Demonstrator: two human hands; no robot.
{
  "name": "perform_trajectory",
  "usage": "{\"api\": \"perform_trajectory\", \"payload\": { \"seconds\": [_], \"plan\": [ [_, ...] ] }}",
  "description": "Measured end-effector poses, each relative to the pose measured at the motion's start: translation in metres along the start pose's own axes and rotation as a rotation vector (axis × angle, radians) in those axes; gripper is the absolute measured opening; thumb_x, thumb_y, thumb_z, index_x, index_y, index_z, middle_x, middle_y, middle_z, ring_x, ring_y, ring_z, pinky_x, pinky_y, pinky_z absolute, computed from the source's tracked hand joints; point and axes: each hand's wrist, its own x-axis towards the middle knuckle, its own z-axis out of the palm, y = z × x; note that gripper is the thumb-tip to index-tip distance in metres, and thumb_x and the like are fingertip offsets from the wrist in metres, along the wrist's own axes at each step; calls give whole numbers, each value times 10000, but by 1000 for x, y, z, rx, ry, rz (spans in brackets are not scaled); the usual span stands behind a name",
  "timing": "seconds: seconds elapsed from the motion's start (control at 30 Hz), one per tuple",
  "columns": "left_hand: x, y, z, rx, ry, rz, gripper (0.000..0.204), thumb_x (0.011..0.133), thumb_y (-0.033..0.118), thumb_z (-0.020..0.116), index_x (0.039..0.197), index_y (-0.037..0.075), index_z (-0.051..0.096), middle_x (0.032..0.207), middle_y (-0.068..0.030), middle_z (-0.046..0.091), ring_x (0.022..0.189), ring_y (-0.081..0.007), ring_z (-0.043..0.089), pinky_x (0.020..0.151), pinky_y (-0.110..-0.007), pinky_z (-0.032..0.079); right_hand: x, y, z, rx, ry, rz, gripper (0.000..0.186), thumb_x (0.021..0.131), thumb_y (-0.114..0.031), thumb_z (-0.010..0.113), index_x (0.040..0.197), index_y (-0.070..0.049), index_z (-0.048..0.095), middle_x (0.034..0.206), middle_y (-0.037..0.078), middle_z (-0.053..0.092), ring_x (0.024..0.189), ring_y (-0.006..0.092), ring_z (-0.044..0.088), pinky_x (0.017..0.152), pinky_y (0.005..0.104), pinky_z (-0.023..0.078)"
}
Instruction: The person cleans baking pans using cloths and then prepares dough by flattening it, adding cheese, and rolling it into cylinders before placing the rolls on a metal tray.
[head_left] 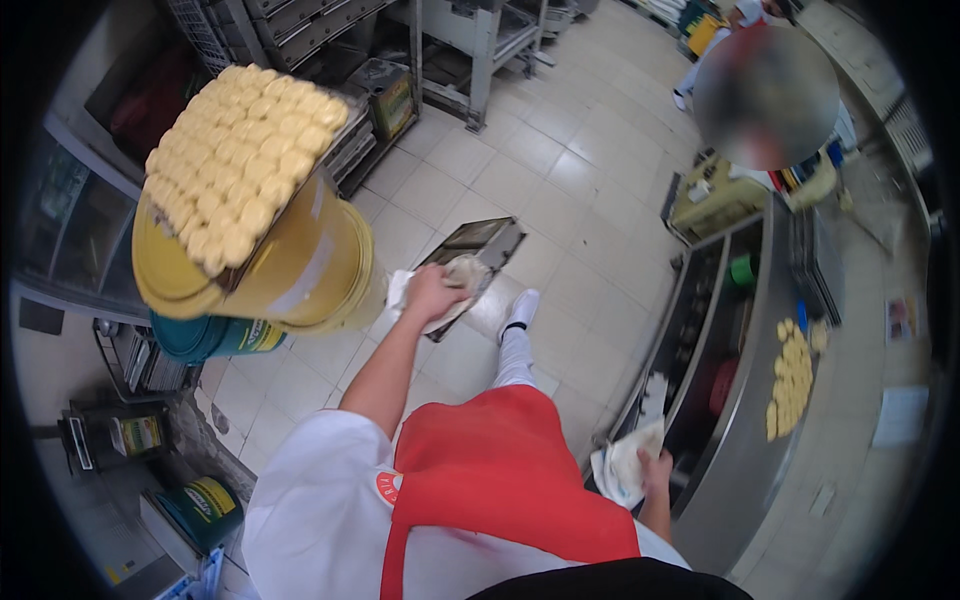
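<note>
Over the tiled floor (570,235), the person's L hand (433,295) grips a dark, shallow metal pan (508,246) w/ a limp whitish cloth (466,270) between, prob. vs. heat or grease; R hand (655,470) clutches a crumpled 2nd cloth (622,468), near the smooth steel counter (725,470); farther out, plump pale dough rounds (245,150) sit tightly packed above a cylindrical yellow tub (325,255), likely a makeshift stand.

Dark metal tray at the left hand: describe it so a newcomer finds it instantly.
From the red apron, follow the left forearm up to the left hand, gripping a pale cloth. The dark metal tray is the tilted rectangle at that cloth, against floor tiles. Unlike the surface over the yellow bucket, packed with pale rounds, it shows none.
</note>
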Motion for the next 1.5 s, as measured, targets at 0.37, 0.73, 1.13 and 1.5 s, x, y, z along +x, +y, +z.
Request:
{"api": "perform_trajectory", "payload": {
  "seconds": [0.37, 0.73, 1.13, 1.5],
  "plan": [
    [412, 44, 15, 225, 71, -34, 460, 741, 342, 899, 1109, 100, 767, 1220, -97, 685, 1199, -333, 630, 969, -492, 512, 331, -196, 111, -19, -202, 188, 580, 876, 105, 787, 1412, 72, 568, 1263, 163, 721, 1116, 308, 714, 967, 417, 576],
    [584, -132, -213, 416, 509, -110, 359, 771, 207, 859, 1090, 92, 739, 1200, -82, 655, 1198, -333, 607, 955, -504, 508, 533, -540, 303, -352, -409, -332, 417, 830, 105, 800, 1189, 1, 616, 1140, 95, 697, 1038, 191, 645, 990, 339, 500],
    [650, -346, -229, 547, 332, -678, 280, 896, 149, 671, 1123, 63, 813, 1449, -145, 605, 1367, -367, 535, 1144, -496, 464, 478, -844, 728, -735, -922, -1335, 383, 769, -93, 848, 1060, 37, 636, 1057, 183, 603, 1024, 385, 572, 946, 462, 471],
    [589, -178, -106, -405, 1382, -722, 185, 1029, 162, 698, 1138, 12, 713, 1079, -154, 694, 1030, -346, 675, 887, -425, 534, 294, -914, 1136, -603, -1096, -2176, 418, 881, -218, 786, 1200, 22, 661, 1242, 248, 637, 1190, 468, 562, 1040, 534, 461]
  ]
}}
